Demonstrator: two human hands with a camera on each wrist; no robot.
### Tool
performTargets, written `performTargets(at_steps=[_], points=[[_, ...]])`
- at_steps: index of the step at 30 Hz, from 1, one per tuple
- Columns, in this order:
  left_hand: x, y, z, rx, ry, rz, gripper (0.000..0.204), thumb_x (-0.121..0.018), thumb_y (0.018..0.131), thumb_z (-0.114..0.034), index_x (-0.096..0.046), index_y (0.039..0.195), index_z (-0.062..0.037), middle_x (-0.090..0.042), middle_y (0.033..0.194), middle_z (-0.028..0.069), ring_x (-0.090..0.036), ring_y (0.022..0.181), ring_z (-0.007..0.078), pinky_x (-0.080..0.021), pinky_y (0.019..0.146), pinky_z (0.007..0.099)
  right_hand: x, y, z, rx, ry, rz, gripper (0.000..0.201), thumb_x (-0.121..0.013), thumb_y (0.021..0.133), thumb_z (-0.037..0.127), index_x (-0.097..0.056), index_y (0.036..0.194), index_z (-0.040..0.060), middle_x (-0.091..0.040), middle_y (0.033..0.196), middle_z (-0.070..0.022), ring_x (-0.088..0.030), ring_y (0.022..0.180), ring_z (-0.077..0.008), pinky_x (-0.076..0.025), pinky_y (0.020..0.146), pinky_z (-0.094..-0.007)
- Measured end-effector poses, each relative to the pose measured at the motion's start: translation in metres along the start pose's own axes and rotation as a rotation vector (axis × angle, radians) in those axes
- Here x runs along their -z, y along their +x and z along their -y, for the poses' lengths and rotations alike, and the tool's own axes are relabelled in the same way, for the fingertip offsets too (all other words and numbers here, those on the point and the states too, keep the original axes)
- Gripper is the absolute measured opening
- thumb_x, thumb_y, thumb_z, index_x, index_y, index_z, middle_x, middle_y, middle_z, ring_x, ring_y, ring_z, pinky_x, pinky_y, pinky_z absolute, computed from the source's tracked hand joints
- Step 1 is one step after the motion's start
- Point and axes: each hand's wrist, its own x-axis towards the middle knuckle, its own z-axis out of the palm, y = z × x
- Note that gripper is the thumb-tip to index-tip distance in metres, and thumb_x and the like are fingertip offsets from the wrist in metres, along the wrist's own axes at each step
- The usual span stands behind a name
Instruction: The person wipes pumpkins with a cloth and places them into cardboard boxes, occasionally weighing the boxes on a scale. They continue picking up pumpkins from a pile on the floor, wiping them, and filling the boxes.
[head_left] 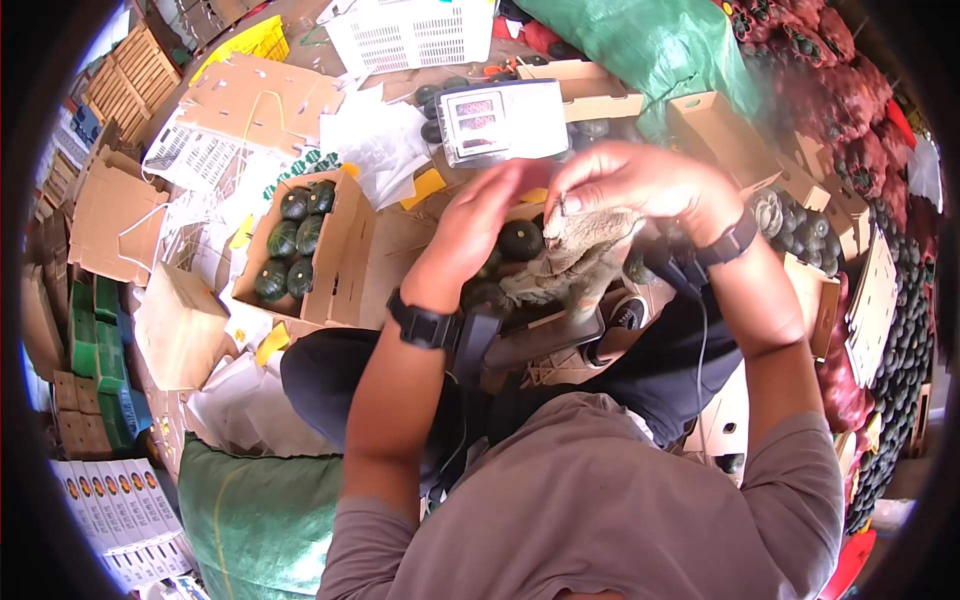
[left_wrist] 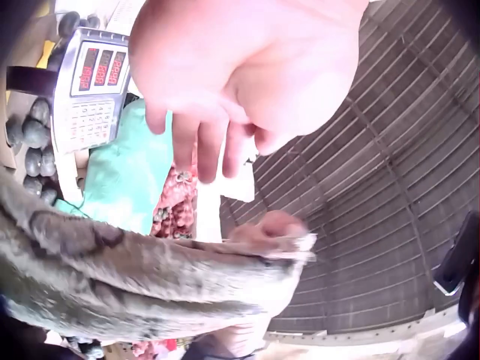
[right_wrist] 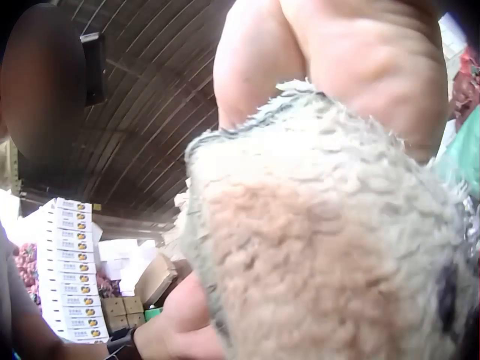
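Note:
My right hand (head_left: 640, 180) grips one edge of a worn, dirty cloth (head_left: 590, 250), which hangs down between my knees. The cloth's fuzzy, stained surface (right_wrist: 322, 247) fills much of the right wrist view. My left hand (left_wrist: 247, 75) is raised beside it, fingers extended and holding nothing. Below the hands, a dark green squash (head_left: 520, 240) shows in a cardboard box, partly hidden by the cloth and my left hand. Beyond the hands stands a digital scale (head_left: 505, 120) with lit red digits.
On the left, an open carton (head_left: 340, 250) holds several dark squashes. Behind are a white crate (head_left: 410, 35) and a green sack (head_left: 650, 50). Red net bags (head_left: 830, 90) and piled squashes (head_left: 905, 350) line the right side. A stuffed green sack (head_left: 260, 510) lies at lower left.

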Motion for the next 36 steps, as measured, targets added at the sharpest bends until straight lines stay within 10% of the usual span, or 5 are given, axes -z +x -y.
performTargets(at_steps=[2, 6, 9, 17, 36], points=[[0.0, 0.013, 0.004, 0.393, 0.134, 0.27, 0.033, -0.05, 0.097, -0.029, -0.064, 0.112, -0.0036, -0.065, 0.108, 0.0031, -0.06, 0.097, 0.0149, -0.047, 0.083, 0.0298, 0.002, 0.004, 0.028, 0.031, -0.132, 0.106, 0.023, -0.06, 0.094, 0.016, -0.067, 0.103, -0.004, -0.069, 0.098, -0.0074, -0.061, 0.094, -0.0136, -0.047, 0.089, -0.0289], [-0.022, 0.024, 0.035, -0.294, 0.093, 0.475, 0.026, -0.049, 0.097, -0.024, -0.059, 0.108, -0.0032, -0.06, 0.099, 0.0019, -0.057, 0.093, 0.0151, -0.048, 0.079, 0.0291, -0.006, 0.033, 0.044, 0.057, -0.399, 0.123, 0.021, -0.059, 0.093, 0.014, -0.068, 0.105, -0.0009, -0.07, 0.097, -0.0048, -0.062, 0.091, -0.0117, -0.047, 0.086, -0.0261], [-0.011, 0.024, 0.053, 0.075, -0.195, 0.628, 0.042, -0.046, 0.099, -0.028, -0.045, 0.131, -0.0004, -0.054, 0.121, 0.0109, -0.054, 0.112, 0.0201, -0.047, 0.095, 0.0344, -0.011, 0.062, -0.004, 0.111, -0.366, -0.048, 0.031, -0.063, 0.089, 0.023, -0.066, 0.114, 0.005, -0.069, 0.104, -0.0056, -0.062, 0.096, -0.0144, -0.047, 0.088, -0.029], [-0.011, -0.009, 0.002, -0.105, 0.229, 0.315, 0.045, -0.041, 0.097, -0.031, -0.049, 0.128, 0.0002, -0.058, 0.121, 0.0134, -0.055, 0.111, 0.0291, -0.045, 0.097, 0.0408, 0.013, -0.014, -0.066, 0.129, 0.08, -0.924, 0.023, -0.054, 0.094, 0.024, -0.06, 0.111, 0.0101, -0.061, 0.102, 0.0011, -0.055, 0.094, -0.0089, -0.042, 0.08, -0.026], [0.004, -0.01, 0.011, -0.283, -0.607, -0.133, 0.043, -0.043, 0.097, -0.03, -0.048, 0.13, -0.0024, -0.056, 0.124, 0.0136, -0.055, 0.113, 0.0297, -0.045, 0.097, 0.0402, -0.156, 0.045, -0.136, 0.096, 0.986, -0.123, 0.048, -0.043, 0.1, 0.041, -0.047, 0.133, 0.007, -0.056, 0.125, -0.0062, -0.055, 0.112, -0.0172, -0.044, 0.094, -0.0356]])
